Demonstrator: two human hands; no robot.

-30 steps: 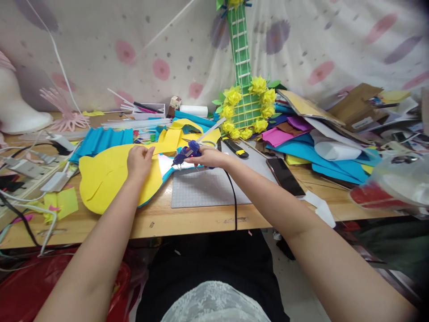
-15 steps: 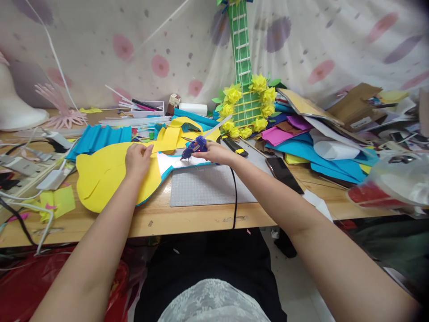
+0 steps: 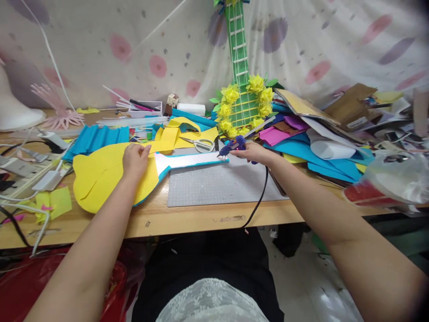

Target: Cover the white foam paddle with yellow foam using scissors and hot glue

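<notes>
A guitar-shaped cutout lies on the table, its rounded body faced with yellow paper (image 3: 100,174) and its long white neck (image 3: 194,160) edged in blue. My left hand (image 3: 135,160) rests on the yellow body, fingers pinched on the end of a yellow paper strip (image 3: 161,146) that extends right above the neck. In my right hand (image 3: 254,153) is a blue glue gun (image 3: 236,145) with a glue stick out of its back. Its nozzle is at the far right end of the neck. Scissors (image 3: 203,145) lie just behind the neck.
A grey cutting mat (image 3: 208,188) lies under the neck. Behind stands a green paper guitar (image 3: 241,105) with yellow flowers. Coloured paper sheets (image 3: 321,152) are piled at right, near a plastic cup (image 3: 372,188). Cables and a power strip (image 3: 20,172) crowd the left. The gun's black cord (image 3: 259,201) hangs over the edge.
My right hand has moved the glue gun rightward along the neck to its far end, uncovering the scissors. My left hand stays on the yellow body. The view has shifted slightly.
</notes>
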